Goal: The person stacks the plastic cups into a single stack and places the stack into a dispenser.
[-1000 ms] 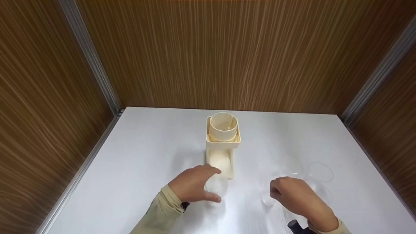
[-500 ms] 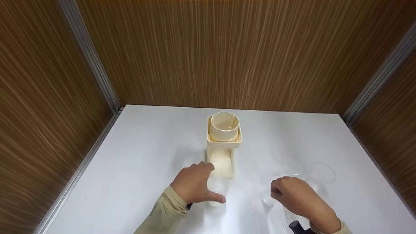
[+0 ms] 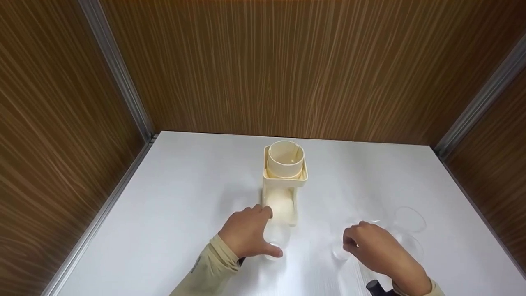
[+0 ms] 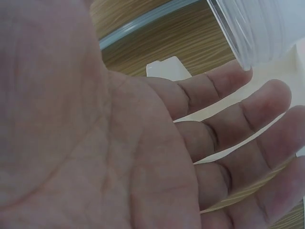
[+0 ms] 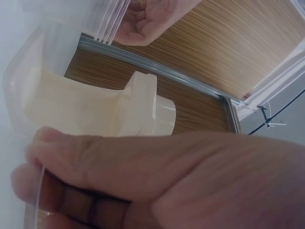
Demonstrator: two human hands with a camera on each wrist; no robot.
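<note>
In the head view a clear plastic container (image 3: 277, 235) stands in front of a cream plastic stand (image 3: 280, 205). Its ridged rim (image 4: 252, 36) shows at the top right of the left wrist view. My left hand (image 3: 246, 233) is beside the container, thumb on the near side and fingers on the far side. In the left wrist view those fingers are nearly straight, one fingertip by the rim; contact is unclear. My right hand (image 3: 372, 246) pinches a thin clear plastic piece with a round edge (image 3: 340, 251) between thumb and fingers. Its full shape is hard to see.
A cream open cylinder (image 3: 286, 159) sits in the stand's upper part. Several faint clear round pieces, one a ring-like outline (image 3: 425, 225), lie beyond and right of my right hand. Wood-grain panels (image 3: 271, 70) enclose the white table (image 3: 197, 164) at the back and sides.
My left hand has shifted slightly right and closer around the clear container, its fingers now nearer the container's far side. The right hand has stayed almost still. The view has shifted slightly.
</note>
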